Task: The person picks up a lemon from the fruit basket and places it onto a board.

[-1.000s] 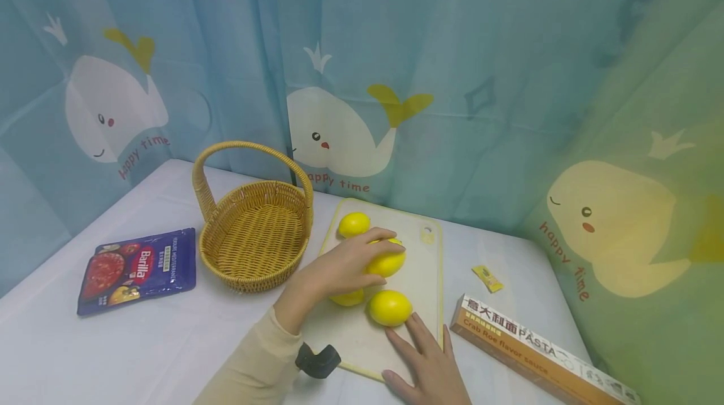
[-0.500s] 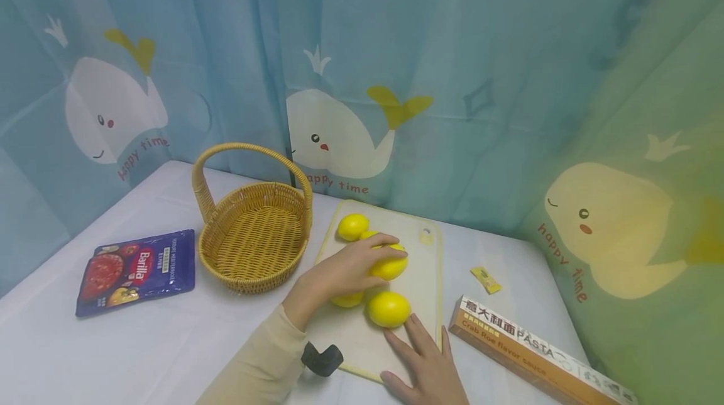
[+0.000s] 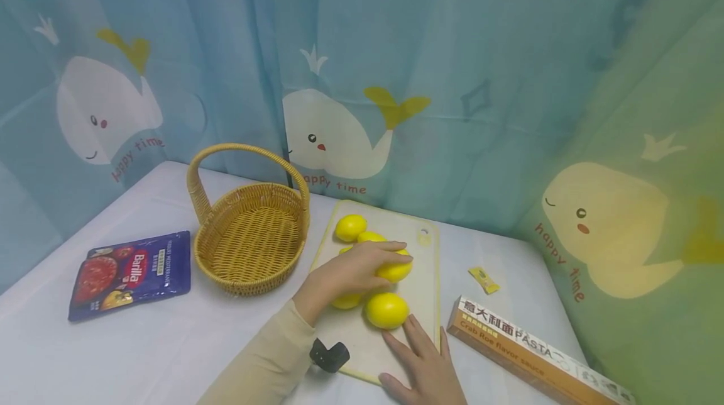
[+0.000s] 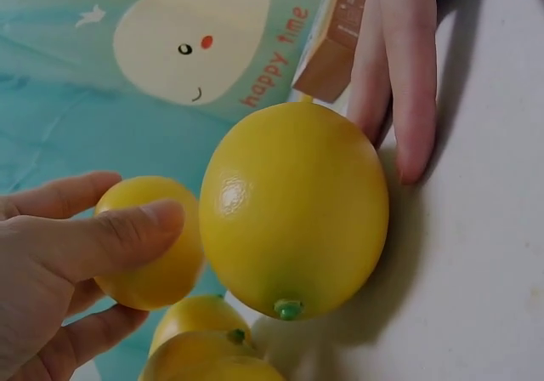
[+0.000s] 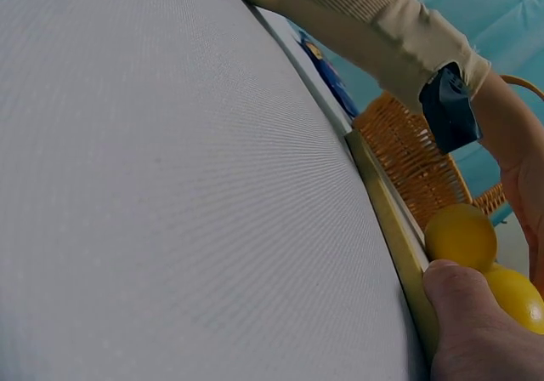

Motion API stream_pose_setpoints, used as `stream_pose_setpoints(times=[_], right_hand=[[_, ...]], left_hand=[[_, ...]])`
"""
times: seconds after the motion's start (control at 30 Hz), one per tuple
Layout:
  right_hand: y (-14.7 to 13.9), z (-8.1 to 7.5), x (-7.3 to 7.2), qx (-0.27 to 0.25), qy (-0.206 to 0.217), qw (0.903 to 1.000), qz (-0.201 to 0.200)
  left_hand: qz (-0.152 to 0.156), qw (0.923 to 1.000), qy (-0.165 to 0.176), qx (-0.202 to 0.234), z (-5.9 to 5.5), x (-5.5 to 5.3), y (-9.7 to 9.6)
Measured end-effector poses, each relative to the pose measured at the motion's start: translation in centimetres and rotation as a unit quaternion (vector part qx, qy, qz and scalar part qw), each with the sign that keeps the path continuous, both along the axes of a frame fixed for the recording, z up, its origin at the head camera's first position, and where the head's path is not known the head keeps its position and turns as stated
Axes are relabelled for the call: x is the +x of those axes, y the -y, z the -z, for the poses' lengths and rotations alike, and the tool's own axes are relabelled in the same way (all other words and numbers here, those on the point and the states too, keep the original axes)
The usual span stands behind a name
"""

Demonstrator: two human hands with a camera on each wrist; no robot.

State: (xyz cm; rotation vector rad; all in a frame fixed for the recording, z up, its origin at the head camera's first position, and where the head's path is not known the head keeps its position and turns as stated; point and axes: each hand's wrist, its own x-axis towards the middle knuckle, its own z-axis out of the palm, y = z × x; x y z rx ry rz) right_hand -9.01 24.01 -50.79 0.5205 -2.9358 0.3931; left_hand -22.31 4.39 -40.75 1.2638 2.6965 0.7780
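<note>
My left hand (image 3: pixel 359 270) reaches over a pale cutting board (image 3: pixel 418 292) and grips a yellow lemon (image 3: pixel 398 268) between thumb and fingers. The left wrist view shows the thumb across that lemon (image 4: pixel 166 266). A nearer lemon (image 3: pixel 387 310) lies on the board just in front of it. Spread on the board's front right part, my right hand (image 3: pixel 424 364) has its fingers straight, one fingertip right at the nearer lemon. More lemons lie around the left hand: one at the far left (image 3: pixel 351 227), another beside it (image 3: pixel 371 238), and one partly hidden under the wrist (image 3: pixel 346 300).
Left of the board stands a wicker basket (image 3: pixel 249 248) with a tall handle. A blue Barilla pouch (image 3: pixel 132 276) lies farther left. To the right are a small yellow packet (image 3: pixel 484 280) and a long pasta box (image 3: pixel 532 351). A curtain (image 3: pixel 481 46) hangs behind the table.
My left hand has shifted slightly right with the lemon, uncovering more of the lemon behind it. The right hand stays on the board. The head view has drifted a little.
</note>
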Motion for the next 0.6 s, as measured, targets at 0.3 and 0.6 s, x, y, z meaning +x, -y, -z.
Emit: stream_pose_setpoints(times=[0.3, 0.6], right_hand=[[0.0, 0.0, 0.1, -0.010, 0.009, 0.9999, 0.007], [0.1, -0.3, 0.0, 0.000, 0.014, 0.9999, 0.003]], left_hand=[[-0.007, 0.9992, 0.024, -0.029, 0.4, -0.3, -0.9], [-0.016, 0.9981, 0.034, -0.049, 1.3, -0.4, -1.3]])
